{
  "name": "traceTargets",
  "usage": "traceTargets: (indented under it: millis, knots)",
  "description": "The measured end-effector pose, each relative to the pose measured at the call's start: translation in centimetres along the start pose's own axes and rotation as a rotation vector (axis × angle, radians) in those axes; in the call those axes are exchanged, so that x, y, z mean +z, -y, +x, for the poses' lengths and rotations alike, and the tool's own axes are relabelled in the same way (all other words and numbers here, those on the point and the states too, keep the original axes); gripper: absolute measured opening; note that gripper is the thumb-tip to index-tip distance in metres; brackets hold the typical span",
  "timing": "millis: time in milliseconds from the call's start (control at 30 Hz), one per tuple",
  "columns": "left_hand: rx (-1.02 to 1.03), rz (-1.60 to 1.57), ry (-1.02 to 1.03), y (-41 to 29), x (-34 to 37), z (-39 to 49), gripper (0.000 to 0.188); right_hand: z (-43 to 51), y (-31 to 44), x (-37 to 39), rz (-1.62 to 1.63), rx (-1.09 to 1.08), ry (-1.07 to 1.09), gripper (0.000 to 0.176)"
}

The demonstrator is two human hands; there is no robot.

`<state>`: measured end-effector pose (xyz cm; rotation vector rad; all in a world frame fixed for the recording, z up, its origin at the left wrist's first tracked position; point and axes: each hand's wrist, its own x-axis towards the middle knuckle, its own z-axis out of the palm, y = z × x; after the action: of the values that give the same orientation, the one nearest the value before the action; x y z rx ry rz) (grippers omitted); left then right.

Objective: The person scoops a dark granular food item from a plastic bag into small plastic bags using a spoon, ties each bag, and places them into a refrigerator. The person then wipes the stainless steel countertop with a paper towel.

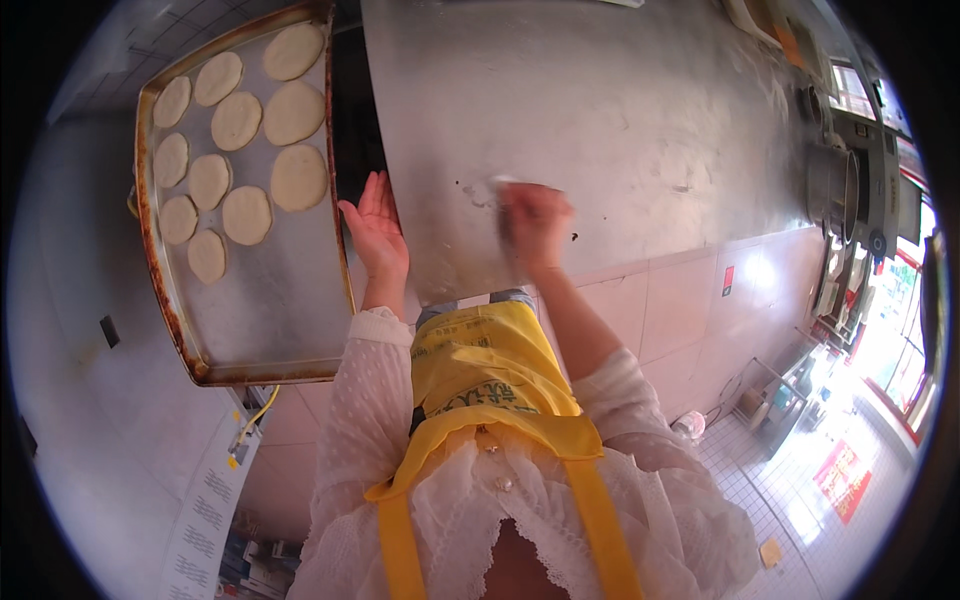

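My left hand (377,225) is palm up with its fingers extended, at the left edge of the metal worktop (637,135), in the gap beside a baking tray. Nothing lies on its palm. Blurred by motion, my right hand (536,217) is over the worktop near that same edge. Its fingers are curled around something pale and partly hidden, which I cannot identify. Small dark specks and whitish smears mark the metal near it. The metal baking tray (270,300), browned along its rim, holds several flat round dough pieces (246,215) in its upper part.
A large metal pot (831,184) stands at the worktop's far right end, close to other equipment. Beneath the tray's lower edge hangs a yellow cable (259,412). Below right, a metal rack (780,405) stands on the tiled floor near a bright window.
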<state>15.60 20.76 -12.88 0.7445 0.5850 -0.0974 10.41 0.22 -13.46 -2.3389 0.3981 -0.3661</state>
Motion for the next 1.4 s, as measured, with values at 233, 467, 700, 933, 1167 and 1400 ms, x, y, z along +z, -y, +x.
traceTargets:
  millis: [233,467,700,933,1167,1400]
  knots:
    - [-0.053,-0.087,-0.032,0.1,-0.4,0.3,0.077,-1.7,-10.6,-12.6,-0.370,0.452,-0.193,0.013]
    - [-0.052,-0.051,-0.041,-0.3,0.1,-0.1,0.075,-5.1,1.2,1.0,-0.210,-0.048,0.017,0.010]
    - [-0.041,-0.060,-0.020,-0.5,0.0,-0.6,0.074,4.0,0.8,-3.6,-0.257,0.309,-0.184,0.008]
    - [0.036,0.024,-0.001,-0.7,-0.9,-1.4,0.068,2.5,2.8,-0.2,0.070,-0.074,0.236,0.009]
    - [0.001,0.099,0.015,-0.5,-3.0,-4.7,0.064,11.5,2.6,0.7,-0.182,-0.061,0.109,0.011]
    - [-0.076,-0.019,-0.063,-0.4,-3.7,-5.2,0.061,0.4,2.3,-1.2,-0.048,-0.251,0.232,0.008]
